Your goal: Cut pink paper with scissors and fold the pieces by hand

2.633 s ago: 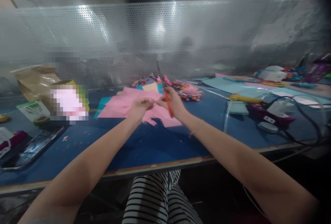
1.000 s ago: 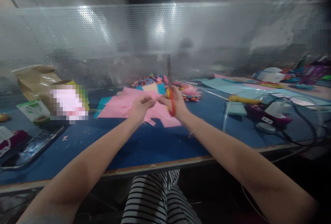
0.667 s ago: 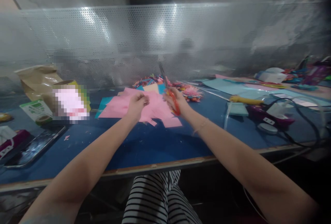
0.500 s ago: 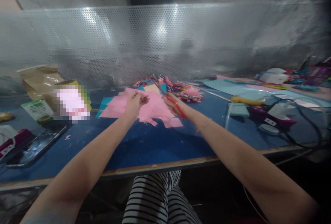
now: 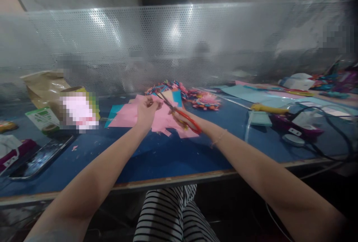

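Note:
My left hand (image 5: 147, 109) is closed in a pinch on pink paper; the piece blends with the pink sheets (image 5: 123, 117) lying under it. My right hand (image 5: 181, 119) grips a pair of scissors (image 5: 188, 118) with red handles. Their blades point away to the upper left, slightly apart, close to the left fingertips. Cut strips hang at the near edge of the pink sheets. A blue sheet (image 5: 112, 112) shows from beneath on the left. Just behind lies a bundle of colourful paper fringe (image 5: 205, 102).
At left stand a brown paper bag (image 5: 46, 87) and a green-white packet (image 5: 41, 119), with a phone (image 5: 41, 158) nearer me. On the right are light-blue sheets (image 5: 240, 94), a yellow-handled tool (image 5: 270, 108), a tissue pack (image 5: 298, 126) and black cables (image 5: 346, 141). A perforated metal screen (image 5: 117, 48) rises behind.
The scissors in my right hand have turned and come nearer my left hand, their blades now plainly visible. My left hand has moved only slightly.

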### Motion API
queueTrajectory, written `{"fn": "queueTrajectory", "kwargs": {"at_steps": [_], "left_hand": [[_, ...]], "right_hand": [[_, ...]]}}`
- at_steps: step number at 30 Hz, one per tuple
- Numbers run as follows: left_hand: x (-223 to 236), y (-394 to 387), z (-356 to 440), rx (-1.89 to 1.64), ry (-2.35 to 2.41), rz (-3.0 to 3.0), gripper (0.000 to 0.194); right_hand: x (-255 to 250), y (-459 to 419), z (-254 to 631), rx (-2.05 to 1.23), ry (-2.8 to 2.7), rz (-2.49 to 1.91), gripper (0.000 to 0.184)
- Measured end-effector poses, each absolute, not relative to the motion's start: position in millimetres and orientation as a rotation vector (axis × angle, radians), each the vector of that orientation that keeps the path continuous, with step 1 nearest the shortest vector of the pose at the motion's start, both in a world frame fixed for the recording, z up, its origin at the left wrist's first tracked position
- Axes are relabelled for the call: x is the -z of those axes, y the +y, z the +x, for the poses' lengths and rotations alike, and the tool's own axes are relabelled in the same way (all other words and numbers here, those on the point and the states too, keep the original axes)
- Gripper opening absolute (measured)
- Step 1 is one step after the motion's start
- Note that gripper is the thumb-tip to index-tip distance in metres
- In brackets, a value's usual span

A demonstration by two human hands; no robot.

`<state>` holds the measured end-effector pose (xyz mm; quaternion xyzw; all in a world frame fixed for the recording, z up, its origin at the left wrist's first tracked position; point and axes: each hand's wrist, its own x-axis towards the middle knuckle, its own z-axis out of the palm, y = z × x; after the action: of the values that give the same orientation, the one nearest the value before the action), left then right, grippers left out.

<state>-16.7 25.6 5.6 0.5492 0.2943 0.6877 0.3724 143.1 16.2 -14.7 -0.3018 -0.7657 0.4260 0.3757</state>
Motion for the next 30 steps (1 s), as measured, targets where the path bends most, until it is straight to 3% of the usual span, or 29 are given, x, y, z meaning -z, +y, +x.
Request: {"fn": "queueTrajectory", "kwargs": {"at_steps": [4, 30], "left_hand": [[-6.7, 23.8, -15.6, -1.750, 0.769, 1.423, 0.012], [-4.7, 26.9, -17.4, -1.764, 0.806, 1.456, 0.011]], "right_hand": [[11.7, 14.9, 142.7, -1.218, -1.963, -0.791, 0.035], [5.6, 4.8, 142.8, -1.159, -1.983, -0.881, 0.029]]}}
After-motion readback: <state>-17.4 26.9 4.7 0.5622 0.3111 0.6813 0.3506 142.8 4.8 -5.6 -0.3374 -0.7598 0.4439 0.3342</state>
